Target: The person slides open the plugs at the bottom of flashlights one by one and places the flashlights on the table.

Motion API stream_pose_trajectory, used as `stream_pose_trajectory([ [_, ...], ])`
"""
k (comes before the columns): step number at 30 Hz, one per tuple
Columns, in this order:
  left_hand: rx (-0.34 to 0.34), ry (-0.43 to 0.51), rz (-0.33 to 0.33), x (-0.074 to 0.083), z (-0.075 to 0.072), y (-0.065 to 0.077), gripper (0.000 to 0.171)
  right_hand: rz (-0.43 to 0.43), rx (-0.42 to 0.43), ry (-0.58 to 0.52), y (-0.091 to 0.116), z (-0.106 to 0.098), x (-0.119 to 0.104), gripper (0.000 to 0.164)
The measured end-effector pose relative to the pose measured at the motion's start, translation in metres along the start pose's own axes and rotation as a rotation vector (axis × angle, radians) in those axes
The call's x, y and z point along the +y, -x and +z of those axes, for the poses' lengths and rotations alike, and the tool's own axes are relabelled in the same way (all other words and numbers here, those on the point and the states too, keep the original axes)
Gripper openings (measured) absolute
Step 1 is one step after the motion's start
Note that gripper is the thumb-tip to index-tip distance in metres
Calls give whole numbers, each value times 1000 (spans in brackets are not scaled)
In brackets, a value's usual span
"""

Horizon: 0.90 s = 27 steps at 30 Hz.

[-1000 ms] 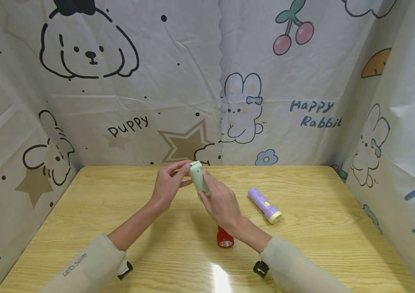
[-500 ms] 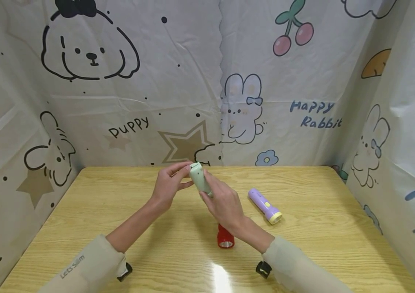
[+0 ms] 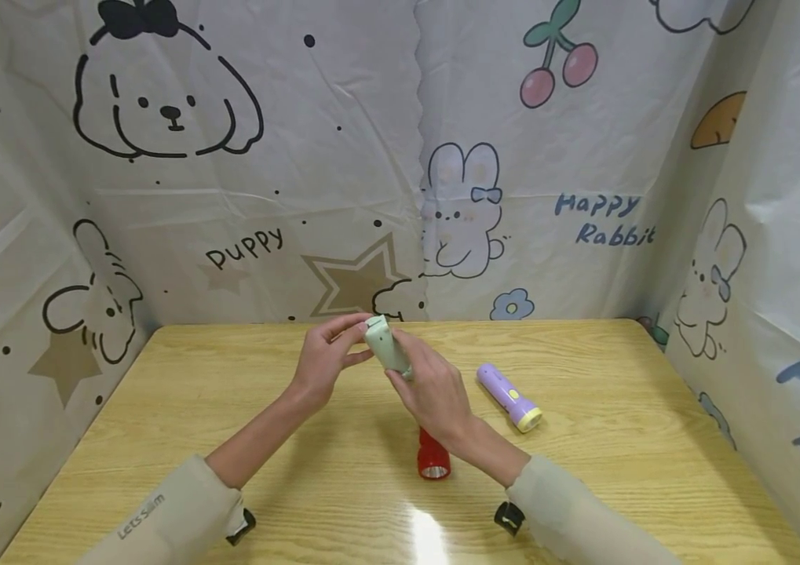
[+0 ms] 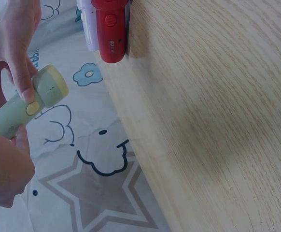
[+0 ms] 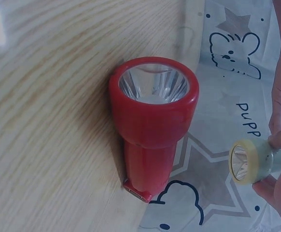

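Above the table, both hands hold a light green flashlight (image 3: 387,350), its tail end towards the back wall. The right hand (image 3: 433,388) grips it near the head; in the left wrist view, the thumb (image 4: 26,92) lies beside the round yellow button (image 4: 33,108). At the tail end, the fingers of the left hand (image 3: 323,359) pinch the flashlight. Its yellow-rimmed lens (image 5: 240,162) shows in the right wrist view. Below the right wrist lies a red flashlight (image 3: 433,459), partly hidden in the head view. A purple flashlight (image 3: 509,398) with a yellow rim lies to the right.
The wooden table (image 3: 216,377) runs back to a white sheet (image 3: 343,173) printed with cartoon animals, which also hangs at both sides. Dark wrist straps (image 3: 509,518) show under the sleeves.
The green flashlight has tilted slightly, with its head end shifting a little to the right along with the right hand. The left hand keeps its hold. Both other flashlights lie unmoved.
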State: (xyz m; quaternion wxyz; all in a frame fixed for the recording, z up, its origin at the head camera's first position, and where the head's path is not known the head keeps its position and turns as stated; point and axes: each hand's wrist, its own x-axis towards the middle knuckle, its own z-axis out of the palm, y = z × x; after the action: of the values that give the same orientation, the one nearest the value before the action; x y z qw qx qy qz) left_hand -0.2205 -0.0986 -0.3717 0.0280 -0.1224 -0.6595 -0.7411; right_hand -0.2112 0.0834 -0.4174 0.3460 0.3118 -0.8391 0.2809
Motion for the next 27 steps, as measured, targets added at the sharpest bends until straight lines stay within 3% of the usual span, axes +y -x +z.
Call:
stream_pose_trajectory([
  [27,-5,22,19,-4,2,-2,29,-13,22,62,0,1,1,64],
])
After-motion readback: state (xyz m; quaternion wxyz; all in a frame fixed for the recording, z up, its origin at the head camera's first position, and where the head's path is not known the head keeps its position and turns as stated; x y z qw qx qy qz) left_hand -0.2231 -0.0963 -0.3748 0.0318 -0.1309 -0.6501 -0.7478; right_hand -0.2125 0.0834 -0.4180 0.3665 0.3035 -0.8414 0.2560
